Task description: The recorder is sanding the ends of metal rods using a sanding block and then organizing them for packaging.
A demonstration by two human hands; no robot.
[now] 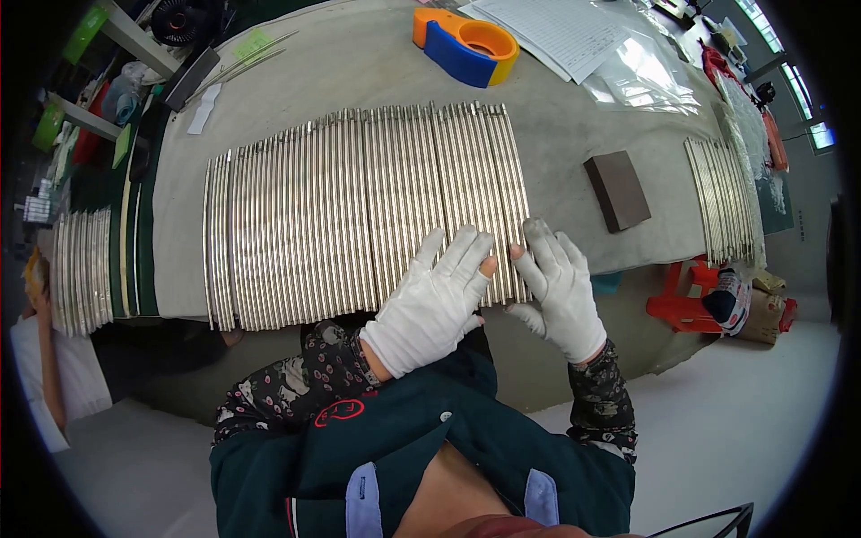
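1. Metal rods: one tight row across the grey worktop, ends at its near edge; likely stiff, smooth, prone to rolling; best pinched at the ends.
2. Left hand, right hand: gloved, fingers spread flat on the rods at the row's right end, gripping nothing.

Head camera, looking steeply down, close over table edge.

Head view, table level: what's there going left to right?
Small rod stack at the left edge → wide row of metal rods → left hand → right hand → dark block → rod stack at the right.
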